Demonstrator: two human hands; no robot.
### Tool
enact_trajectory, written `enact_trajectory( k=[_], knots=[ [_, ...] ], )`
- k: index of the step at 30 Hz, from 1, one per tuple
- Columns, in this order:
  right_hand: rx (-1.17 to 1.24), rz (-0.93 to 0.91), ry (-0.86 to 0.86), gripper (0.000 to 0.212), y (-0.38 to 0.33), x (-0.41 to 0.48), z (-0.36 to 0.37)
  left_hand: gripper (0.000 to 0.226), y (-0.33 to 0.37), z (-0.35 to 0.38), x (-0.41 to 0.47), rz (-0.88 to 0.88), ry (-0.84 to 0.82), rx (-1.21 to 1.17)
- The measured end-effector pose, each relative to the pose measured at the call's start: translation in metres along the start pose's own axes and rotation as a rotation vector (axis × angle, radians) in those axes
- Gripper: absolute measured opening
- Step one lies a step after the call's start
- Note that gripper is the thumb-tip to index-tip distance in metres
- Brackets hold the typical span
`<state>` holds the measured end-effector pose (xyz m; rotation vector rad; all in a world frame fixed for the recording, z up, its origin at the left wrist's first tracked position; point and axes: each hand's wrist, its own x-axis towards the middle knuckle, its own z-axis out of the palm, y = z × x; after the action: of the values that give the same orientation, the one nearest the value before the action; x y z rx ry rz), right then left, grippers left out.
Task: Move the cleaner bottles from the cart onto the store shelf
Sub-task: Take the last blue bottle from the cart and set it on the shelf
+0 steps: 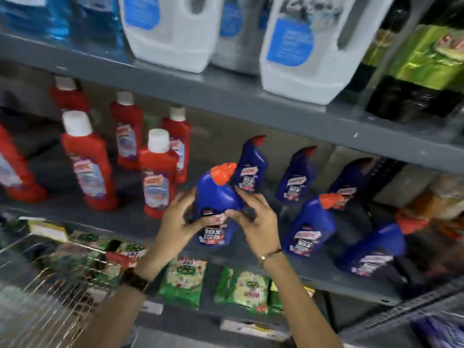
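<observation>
Far off to the left of the hands there's a wire cart [37, 272], pretty blurry, with some green stuff showing through the mesh, can't really tell what. Up and left of the hands, a bunch of red bottles [86, 162] with white caps stand on the middle shelf [251, 257], one of them just beside the left hand's fingers. The left hand [175, 222], with a dark watch on the wrist, grips the left side of a blue cleaner bottle [216, 204] with an orange-red cap, and the right hand [253, 217], thin bracelet on that wrist, pinches the same bottle from the right side, so both hands are clamped on it with the bottle between them. The bottle sits upright near the front of the middle shelf, tilted a little; whether its base is actually touching the shelf I can't tell. Below the hands, green packets [184, 282] lie on the lower shelf. To the right of the hands, more blue bottles of the same kind [310, 224] stand on the same shelf, some further back behind the held one and some leaning. Above everything, white jugs [173, 31] with blue labels sit on the top shelf, and a dark bottle with a green label [426, 64] is way off up to the right.
</observation>
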<state>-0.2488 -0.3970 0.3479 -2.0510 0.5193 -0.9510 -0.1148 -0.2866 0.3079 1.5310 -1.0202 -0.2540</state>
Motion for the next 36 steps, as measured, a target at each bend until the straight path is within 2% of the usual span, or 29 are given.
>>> enact_trajectory(
  k=[2, 7, 14, 19, 22, 24, 26, 28, 30, 33, 36],
  knots=[
    [-0.037, 0.053, 0.036, 0.048, 0.018, 0.004, -0.019, 0.087, 0.0, 0.029, 0.014, -0.014, -0.043, -0.002],
    [-0.142, 0.115, 0.069, 0.049, 0.055, 0.011, -0.044, 0.102, -0.001, 0.07, 0.035, -0.086, -0.128, -0.035],
    [-0.179, 0.1, 0.078, 0.046, 0.079, 0.004, -0.038, 0.096, -0.027, 0.085, 0.034, -0.153, -0.14, -0.1],
    [-0.143, 0.142, 0.118, 0.042, 0.074, -0.015, -0.039, 0.103, -0.024, 0.09, 0.026, -0.183, -0.105, -0.135],
    [-0.033, 0.184, 0.301, 0.041, 0.081, -0.062, -0.049, 0.088, -0.026, 0.096, -0.003, -0.19, 0.008, -0.141],
    [-0.011, 0.261, 0.413, 0.05, 0.096, -0.099, -0.065, 0.059, -0.025, 0.105, -0.037, -0.17, 0.105, -0.121],
    [-0.065, 0.347, 0.509, 0.053, 0.116, -0.123, -0.085, 0.041, -0.018, 0.123, -0.065, -0.143, 0.047, -0.13],
    [-0.087, 0.427, 0.518, 0.045, 0.132, -0.122, -0.104, 0.03, -0.007, 0.148, -0.072, -0.111, -0.125, -0.146],
    [-0.051, 0.451, 0.461, 0.049, 0.145, -0.102, -0.117, 0.037, 0.002, 0.18, -0.055, -0.096, -0.214, -0.2],
    [0.088, 0.42, 0.425, 0.055, 0.156, -0.067, -0.127, 0.055, 0.004, 0.219, -0.028, -0.206, -0.123, -0.245],
    [0.15, 0.381, 0.309, 0.042, 0.167, -0.053, -0.127, 0.056, -0.008, 0.236, -0.012, -0.217, -0.184, -0.152]
  ],
)
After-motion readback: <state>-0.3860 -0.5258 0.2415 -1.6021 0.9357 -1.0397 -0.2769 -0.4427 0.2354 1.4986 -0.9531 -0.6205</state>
